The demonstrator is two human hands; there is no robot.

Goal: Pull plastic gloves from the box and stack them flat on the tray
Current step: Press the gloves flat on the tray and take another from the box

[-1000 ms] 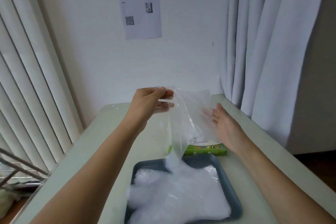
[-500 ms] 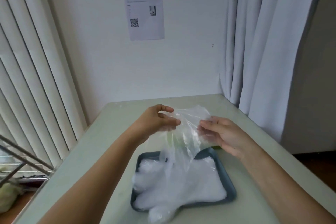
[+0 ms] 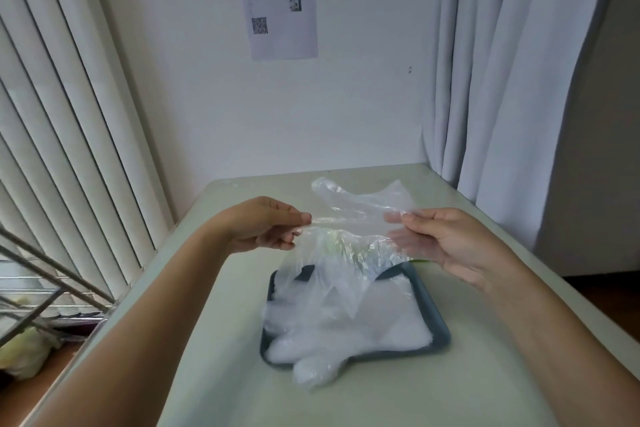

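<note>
From the head camera, both hands are raised over the pale green counter (image 3: 214, 340), stretching one clear plastic glove (image 3: 349, 218) between them. The left hand (image 3: 258, 224) pinches the glove's left edge between thumb and fingertips. The right hand (image 3: 446, 239) grips the right edge, thumb on top and the other fingers seen blurred through the film beneath. The glove's far part puffs up above the hands, while its near part drapes down toward the dark grey-blue tray (image 3: 440, 326) below.

On the tray lies a stack of clear gloves (image 3: 353, 326), cloudy white in layers; the finger ends at the near side spill over the tray's front rim onto the counter. A sliver of green (image 3: 420, 261), apparently the box, peeks out just under the right hand at the tray's far right corner.

Behind the counter, a printed sheet with a QR code (image 3: 282, 0) hangs on the white wall. Vertical blinds (image 3: 62, 135) stand to the left and pale curtains (image 3: 502, 73) to the right.
</note>
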